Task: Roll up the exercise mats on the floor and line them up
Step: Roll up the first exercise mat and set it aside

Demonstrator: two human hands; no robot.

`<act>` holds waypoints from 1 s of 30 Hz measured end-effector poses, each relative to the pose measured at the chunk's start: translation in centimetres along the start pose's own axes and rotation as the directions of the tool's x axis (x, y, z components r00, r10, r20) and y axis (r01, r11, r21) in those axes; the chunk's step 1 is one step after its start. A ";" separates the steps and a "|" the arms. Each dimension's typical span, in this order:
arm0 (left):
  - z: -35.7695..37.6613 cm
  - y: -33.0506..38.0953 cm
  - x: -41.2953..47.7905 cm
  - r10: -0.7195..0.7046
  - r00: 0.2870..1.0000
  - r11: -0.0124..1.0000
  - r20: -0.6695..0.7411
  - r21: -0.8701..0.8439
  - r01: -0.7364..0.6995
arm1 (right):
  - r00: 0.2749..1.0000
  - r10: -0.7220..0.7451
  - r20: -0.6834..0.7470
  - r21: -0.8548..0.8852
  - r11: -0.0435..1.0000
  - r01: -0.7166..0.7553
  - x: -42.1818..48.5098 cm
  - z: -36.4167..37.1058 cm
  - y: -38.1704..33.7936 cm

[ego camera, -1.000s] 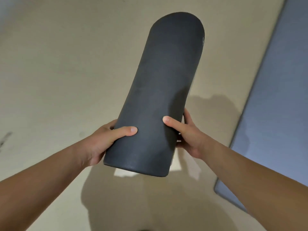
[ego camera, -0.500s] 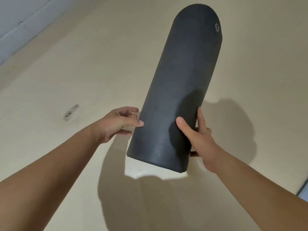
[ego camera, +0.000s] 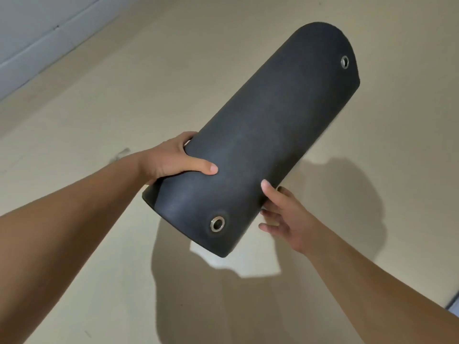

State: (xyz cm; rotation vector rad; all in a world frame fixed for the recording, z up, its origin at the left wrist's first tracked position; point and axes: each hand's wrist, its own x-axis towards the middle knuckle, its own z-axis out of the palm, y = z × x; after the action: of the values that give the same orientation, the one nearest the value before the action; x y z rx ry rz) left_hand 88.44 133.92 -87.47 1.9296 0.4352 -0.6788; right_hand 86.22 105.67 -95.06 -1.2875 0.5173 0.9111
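A rolled-up dark mat [ego camera: 258, 145] is held in the air above the beige floor [ego camera: 124, 95], slanting from its near end at about 7 o'clock up to its far end at about 1 o'clock, with one metal eyelet [ego camera: 217, 223] near the lower end and another eyelet [ego camera: 344, 62] near the upper end. The left hand [ego camera: 171, 160] is clamped on the roll's lower left side, thumb lying across the top. The right hand [ego camera: 285, 214], at 4 o'clock from the left one, touches the lower right edge with thumb and fingers spread rather than closed around it.
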 end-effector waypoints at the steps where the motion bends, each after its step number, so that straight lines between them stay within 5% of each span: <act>1: -0.1 -0.2 0.1 -0.012 0.998 0.997 0.055 -0.073 0.016 | 1.000 -0.015 0.026 0.026 1.000 0.014 -0.1 0.1 -0.1; 5: 4.5 -2.3 1.0 0.056 0.982 0.967 0.179 -0.253 -0.009 | 0.998 -0.036 0.061 0.231 0.973 0.021 -0.6 -1.9 0.0; 11: 6.5 -2.6 2.1 0.056 0.967 0.948 0.248 -0.318 0.026 | 0.997 -0.074 0.034 0.215 0.974 0.065 -2.5 -2.9 -1.2; 17: 6.6 0.0 1.8 -0.073 0.962 0.997 0.262 0.025 0.069 | 0.988 -0.153 -0.025 0.161 0.975 0.155 -4.7 -4.7 -1.8; 21: 4.1 0.7 -0.4 -0.066 0.987 0.966 -0.146 0.238 0.100 | 0.964 -0.258 -0.065 0.012 0.966 0.259 -4.7 -3.2 -1.6; 23: 3.7 1.6 -2.9 0.134 0.948 0.909 -0.289 0.417 -0.001 | 0.933 -0.325 -0.152 -0.104 0.944 0.312 -4.2 -0.7 -1.5; 25: 5.0 2.3 -5.6 0.259 0.930 0.833 -0.260 0.548 -0.079 | 0.896 -0.396 -0.201 -0.197 0.912 0.359 -3.4 2.2 -1.2; 27: 6.7 2.4 -6.9 0.166 0.972 0.801 -0.167 0.598 -0.034 | 0.884 -0.437 -0.166 -0.322 0.871 0.371 -2.6 4.7 -1.6; 30: 6.8 0.4 -5.7 0.048 0.975 0.776 -0.219 0.622 0.101 | 0.923 -0.383 -0.034 -0.368 0.864 0.345 -1.9 6.2 -3.8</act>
State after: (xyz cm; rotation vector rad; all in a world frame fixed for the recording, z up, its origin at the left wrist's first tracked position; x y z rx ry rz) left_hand 82.42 127.54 -85.95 2.6685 0.4018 -0.6815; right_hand 87.25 111.03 -89.92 -1.7034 0.1758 0.6320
